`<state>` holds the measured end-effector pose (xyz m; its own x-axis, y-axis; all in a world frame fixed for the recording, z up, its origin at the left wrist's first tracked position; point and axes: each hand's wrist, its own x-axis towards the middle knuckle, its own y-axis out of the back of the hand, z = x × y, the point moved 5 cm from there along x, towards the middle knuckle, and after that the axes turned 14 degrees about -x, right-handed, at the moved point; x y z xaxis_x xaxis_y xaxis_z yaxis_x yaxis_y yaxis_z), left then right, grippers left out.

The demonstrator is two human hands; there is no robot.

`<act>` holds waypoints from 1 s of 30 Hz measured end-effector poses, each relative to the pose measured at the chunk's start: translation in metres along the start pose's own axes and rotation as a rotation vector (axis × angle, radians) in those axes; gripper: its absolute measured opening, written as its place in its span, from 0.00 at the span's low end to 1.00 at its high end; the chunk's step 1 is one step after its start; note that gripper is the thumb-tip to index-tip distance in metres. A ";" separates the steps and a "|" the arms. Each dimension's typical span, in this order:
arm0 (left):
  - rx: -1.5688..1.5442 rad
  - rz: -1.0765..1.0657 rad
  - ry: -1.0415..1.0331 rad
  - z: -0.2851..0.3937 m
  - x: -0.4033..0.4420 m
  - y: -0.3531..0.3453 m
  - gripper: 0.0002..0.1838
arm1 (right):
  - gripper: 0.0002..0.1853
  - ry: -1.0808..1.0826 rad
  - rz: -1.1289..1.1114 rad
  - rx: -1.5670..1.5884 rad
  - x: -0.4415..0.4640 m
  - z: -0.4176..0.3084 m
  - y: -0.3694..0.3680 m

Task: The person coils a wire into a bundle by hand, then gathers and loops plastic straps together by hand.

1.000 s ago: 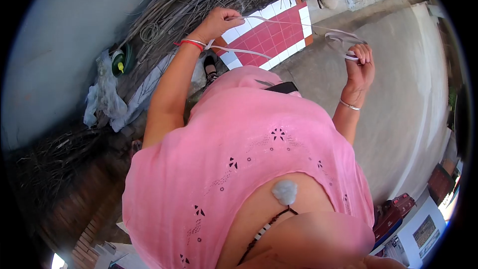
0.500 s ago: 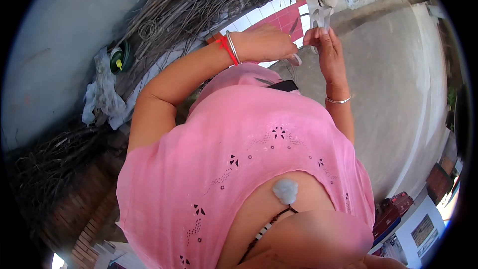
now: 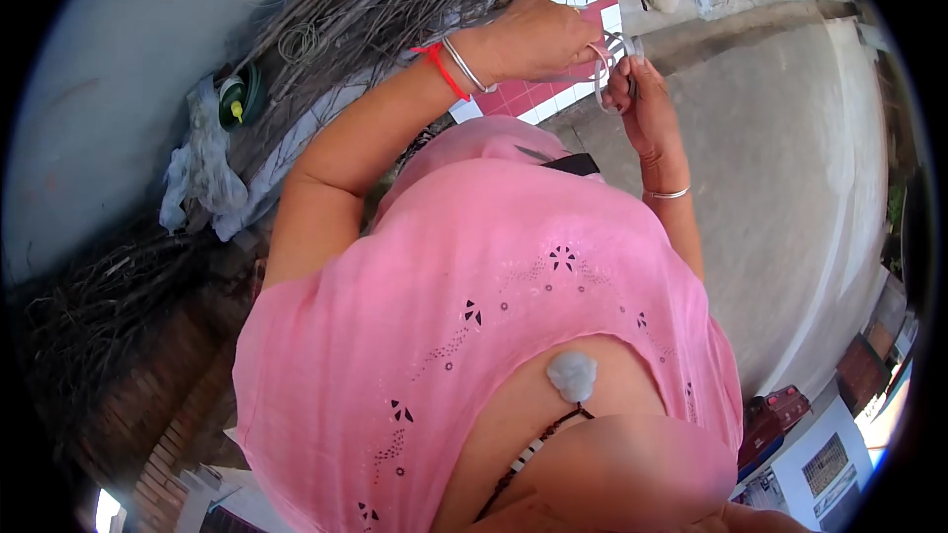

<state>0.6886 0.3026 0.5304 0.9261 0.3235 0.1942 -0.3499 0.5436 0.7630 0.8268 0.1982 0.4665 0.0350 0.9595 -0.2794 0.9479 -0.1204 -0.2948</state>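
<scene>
A narrow pale grey strip [image 3: 599, 89] curls in a loop between my two hands; its material is too small to make out. My left hand [image 3: 549, 38], seen from the back, is closed at one end of it, with most fingertips hidden. My right hand [image 3: 647, 106] pinches the strip's bunched upper part [image 3: 632, 45] between thumb and fingers. The hands are close together but apart, held out in front of my chest. A red string and bangles ring my left wrist, and a thin bangle circles the right.
Piled dry sticks [image 3: 395, 0] line the wall at the upper left. Below my hands are red and white tiles [image 3: 523, 97], beside a concrete floor [image 3: 780, 138]. Crumpled plastic [image 3: 212, 173] and a dark green container [image 3: 233, 99] lie left. A dark red vehicle [image 3: 775, 419] stands lower right.
My left hand has moved up, and the right hand has shifted slightly down. The strip, which stood up above my right hand, now loops between both hands.
</scene>
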 end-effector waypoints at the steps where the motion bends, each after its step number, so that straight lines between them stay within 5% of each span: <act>1: 0.000 0.014 0.007 0.006 0.000 0.001 0.12 | 0.15 0.020 0.142 -0.055 0.003 0.001 0.000; 2: 0.009 0.049 0.007 0.005 0.002 -0.002 0.12 | 0.15 0.041 0.283 -0.109 0.005 0.001 0.001; 11: 0.000 0.200 -0.029 0.008 0.000 -0.010 0.14 | 0.15 -0.031 0.219 0.179 0.012 0.007 -0.027; 17: -0.207 0.317 -0.005 -0.034 -0.003 -0.014 0.17 | 0.15 -0.207 -0.089 0.206 -0.001 -0.011 -0.050; 23: -0.424 0.141 0.116 -0.052 -0.010 -0.021 0.25 | 0.17 -0.309 -0.353 0.455 -0.009 -0.001 -0.035; 30: -0.952 0.091 0.197 -0.047 -0.011 -0.064 0.23 | 0.19 -0.158 -0.545 0.746 -0.012 -0.003 -0.043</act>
<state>0.6943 0.3003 0.4505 0.8800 0.4718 0.0548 -0.4668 0.8804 -0.0835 0.7867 0.1922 0.4855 -0.4499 0.8924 -0.0353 0.3711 0.1509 -0.9162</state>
